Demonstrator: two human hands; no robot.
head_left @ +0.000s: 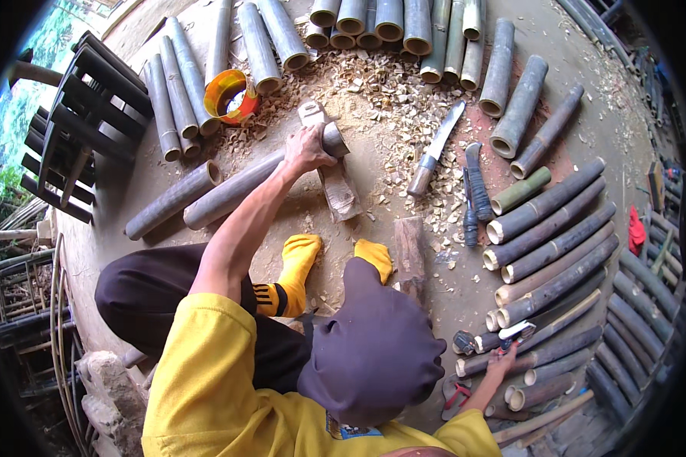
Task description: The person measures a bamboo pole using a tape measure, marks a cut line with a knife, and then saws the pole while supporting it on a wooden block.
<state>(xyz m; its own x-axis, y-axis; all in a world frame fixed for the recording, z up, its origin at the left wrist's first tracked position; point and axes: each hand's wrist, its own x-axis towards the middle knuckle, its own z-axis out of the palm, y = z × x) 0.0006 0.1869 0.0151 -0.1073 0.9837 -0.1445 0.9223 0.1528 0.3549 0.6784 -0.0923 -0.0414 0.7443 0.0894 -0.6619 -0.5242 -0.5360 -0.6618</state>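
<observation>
My left hand (309, 148) is wrapped over a thick grey bamboo tube (240, 186) near its far right end. That end of the tube rests across a rough wooden block (337, 194). Far over to the right, my right hand (501, 362) is closed on a silver-white tool with a dark grip (517, 332), whose kind I cannot make out. It is above a row of bamboo tubes (560, 286) lying side by side. Another bamboo tube (174, 199) lies left of the one under my left hand.
A wide-bladed knife (439, 145) and a dark-handled tool (477, 183) lie among wood chips. An orange-yellow bucket (231, 75) stands at the far left. More bamboo tubes (389, 23) lie at the back. A dark slatted bamboo rack (91, 114) stands left; a wood piece (410, 255) lies by my foot.
</observation>
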